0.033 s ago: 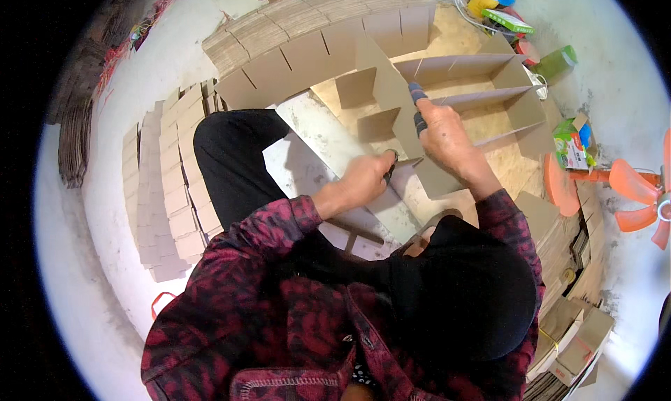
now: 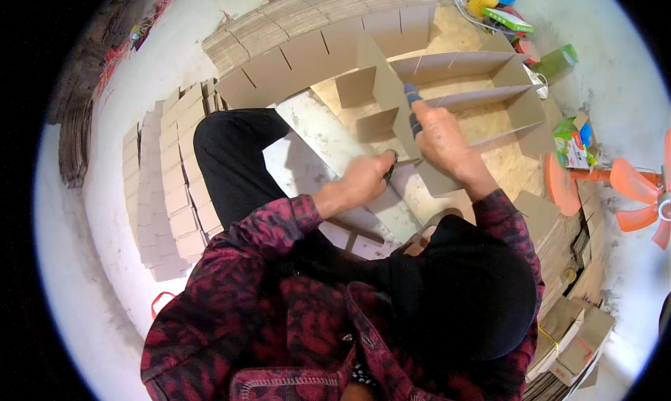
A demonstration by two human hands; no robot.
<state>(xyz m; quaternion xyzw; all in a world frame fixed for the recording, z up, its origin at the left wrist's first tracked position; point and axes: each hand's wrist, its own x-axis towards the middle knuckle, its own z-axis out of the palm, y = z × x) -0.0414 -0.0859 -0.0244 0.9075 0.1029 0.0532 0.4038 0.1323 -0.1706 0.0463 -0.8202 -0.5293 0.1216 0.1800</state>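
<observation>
a small cardboard workshop, floor-level, informal

bare pale concrete floor (image 2: 105,212) used as the bench; rows of cut cardboard strips (image 2: 164,191) laid out flat on it; slotted divider panels (image 2: 328,48) lined up beside a half-built cardboard grid (image 2: 461,86); bundles of flat corrugated sheets (image 2: 73,142) stacked at the edge; more folded cartons (image 2: 573,331) piled nearby; glue bottles and small boxes (image 2: 507,10) and an orange fan (image 2: 629,191) standing among the stock
</observation>
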